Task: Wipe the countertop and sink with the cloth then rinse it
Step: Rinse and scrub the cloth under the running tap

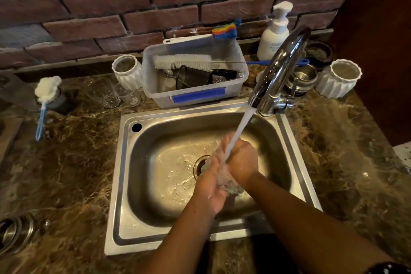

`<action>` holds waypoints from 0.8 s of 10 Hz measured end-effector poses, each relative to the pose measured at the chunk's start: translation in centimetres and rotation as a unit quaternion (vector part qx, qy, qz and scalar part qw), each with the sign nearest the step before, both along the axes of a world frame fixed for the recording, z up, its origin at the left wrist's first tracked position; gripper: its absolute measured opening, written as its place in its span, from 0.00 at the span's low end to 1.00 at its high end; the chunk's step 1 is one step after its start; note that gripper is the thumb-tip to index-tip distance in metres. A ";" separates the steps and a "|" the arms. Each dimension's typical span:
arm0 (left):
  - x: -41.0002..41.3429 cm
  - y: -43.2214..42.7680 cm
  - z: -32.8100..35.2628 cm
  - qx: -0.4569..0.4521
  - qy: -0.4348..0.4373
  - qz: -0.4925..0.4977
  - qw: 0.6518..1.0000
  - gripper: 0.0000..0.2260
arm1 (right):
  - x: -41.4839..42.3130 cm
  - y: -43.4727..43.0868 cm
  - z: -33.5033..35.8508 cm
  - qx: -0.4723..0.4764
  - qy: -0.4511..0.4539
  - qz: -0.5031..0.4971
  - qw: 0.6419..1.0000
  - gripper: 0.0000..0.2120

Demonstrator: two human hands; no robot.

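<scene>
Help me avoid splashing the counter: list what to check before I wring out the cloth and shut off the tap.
1. The water stream from the curved chrome faucet lands on the hands: ok.
2. The pale green cloth is held between the left hand and the right hand: ok.
3. Both hands are over the stainless steel sink, not the brown marble countertop: ok.
4. The round drain is clear: cannot tell, the hands partly hide it.
5. The cloth is rinsed clean: cannot tell, it is mostly hidden and blurred.
</scene>
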State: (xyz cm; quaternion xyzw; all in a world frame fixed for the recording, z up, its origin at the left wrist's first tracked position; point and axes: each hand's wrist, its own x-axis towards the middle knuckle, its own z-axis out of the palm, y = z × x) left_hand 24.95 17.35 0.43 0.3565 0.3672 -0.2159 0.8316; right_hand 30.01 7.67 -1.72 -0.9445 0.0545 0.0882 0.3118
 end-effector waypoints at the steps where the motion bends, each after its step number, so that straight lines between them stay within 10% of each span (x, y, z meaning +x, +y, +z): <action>1: -0.5 1.2 -1.1 0.099 -0.021 -0.058 0.993 0.18 | 0.7 -1.5 0.6 0.008 0.044 -0.043 0.998 0.07; 3: 1.2 2.4 -1.9 0.088 0.044 -0.018 0.995 0.15 | -3.5 1.4 3.4 0.205 0.034 -0.014 0.978 0.09; 5: 0.8 0.0 -0.4 -0.047 0.015 -0.003 0.999 0.15 | -3.3 3.5 2.9 0.014 -0.068 0.035 0.997 0.08; 6: 0.5 0.7 -0.9 -0.074 0.001 0.056 0.996 0.19 | -1.3 2.3 2.7 0.078 -0.054 -0.029 0.995 0.11; 8: 0.3 3.4 -2.0 0.124 0.001 -0.046 0.991 0.14 | 1.3 -0.4 2.5 0.126 0.114 -0.046 0.984 0.11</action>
